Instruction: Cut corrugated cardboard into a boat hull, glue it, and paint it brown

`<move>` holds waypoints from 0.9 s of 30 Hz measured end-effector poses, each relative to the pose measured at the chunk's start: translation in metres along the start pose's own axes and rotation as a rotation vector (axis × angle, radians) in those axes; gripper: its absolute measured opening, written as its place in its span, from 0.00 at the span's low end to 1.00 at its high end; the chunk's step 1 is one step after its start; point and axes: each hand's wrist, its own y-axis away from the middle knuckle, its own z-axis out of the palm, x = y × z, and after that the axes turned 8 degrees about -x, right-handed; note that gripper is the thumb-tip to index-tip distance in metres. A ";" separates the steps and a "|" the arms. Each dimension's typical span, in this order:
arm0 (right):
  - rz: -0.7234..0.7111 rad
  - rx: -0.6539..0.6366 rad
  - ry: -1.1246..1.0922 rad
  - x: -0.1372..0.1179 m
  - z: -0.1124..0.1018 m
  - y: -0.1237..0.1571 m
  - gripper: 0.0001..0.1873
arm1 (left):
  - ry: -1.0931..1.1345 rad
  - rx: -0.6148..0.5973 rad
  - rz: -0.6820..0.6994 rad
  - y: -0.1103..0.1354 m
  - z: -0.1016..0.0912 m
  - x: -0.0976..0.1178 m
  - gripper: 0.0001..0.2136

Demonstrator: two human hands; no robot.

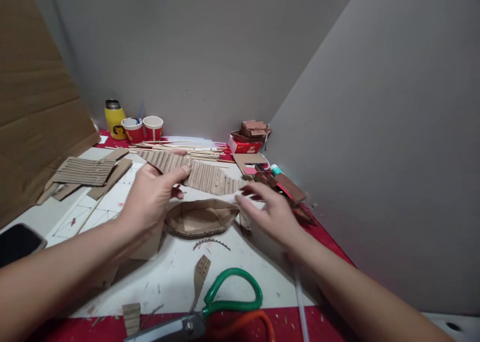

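My left hand (159, 182) is closed on a strip of corrugated cardboard (206, 176), thumb on its ribbed face. The strip is raised and slants down to the right. At its narrow right end is my right hand (266, 207), thumb and forefinger apart; whether the fingertips touch the strip is unclear. Below the strip sits a boat-shaped cardboard shell (202, 218) with raised sides. A thin curved cardboard offcut (212, 242) and a tapered cardboard scrap (202, 272) lie in front of it. Nearer to me rest scissors (232, 302) with green and orange handles.
Cardboard pieces (84, 171) lie at left near a large cardboard sheet (37, 107) and a dark phone (20, 244). Thin wooden sticks (180, 151), paper cups (153, 128) and a yellow bottle (114, 121) stand along the back. Brown pieces (255, 129) top a red box (243, 146).
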 end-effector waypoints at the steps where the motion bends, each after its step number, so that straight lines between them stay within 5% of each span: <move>1: -0.053 0.111 0.019 -0.002 -0.006 0.006 0.13 | -0.013 0.016 -0.044 -0.001 0.001 -0.009 0.15; 3: -0.306 0.263 0.119 -0.011 -0.015 0.015 0.20 | -0.038 0.041 -0.106 0.000 0.003 -0.022 0.17; 6: -0.600 0.156 0.365 -0.024 -0.018 0.019 0.25 | -0.064 0.020 -0.158 0.007 0.008 -0.031 0.17; 10: -0.701 0.051 0.509 -0.026 -0.007 0.007 0.10 | -0.064 -0.104 -0.290 0.017 0.008 -0.029 0.16; 13: -0.769 0.036 0.476 -0.017 -0.002 -0.002 0.08 | -0.134 -0.224 -0.311 0.016 -0.003 -0.019 0.14; 17: -0.791 0.064 0.424 -0.008 -0.004 -0.003 0.09 | -0.645 -0.337 -0.002 0.014 -0.025 -0.002 0.20; 19: -0.784 0.090 0.410 -0.008 -0.006 -0.002 0.10 | -1.028 -0.398 0.335 0.017 -0.034 0.003 0.27; 22: -0.769 0.104 0.384 -0.011 -0.011 -0.003 0.11 | -1.453 -0.538 0.795 0.023 -0.041 0.003 0.21; 27: -0.838 0.058 0.262 -0.010 -0.011 -0.013 0.08 | -1.615 -0.705 1.148 0.020 -0.043 0.000 0.11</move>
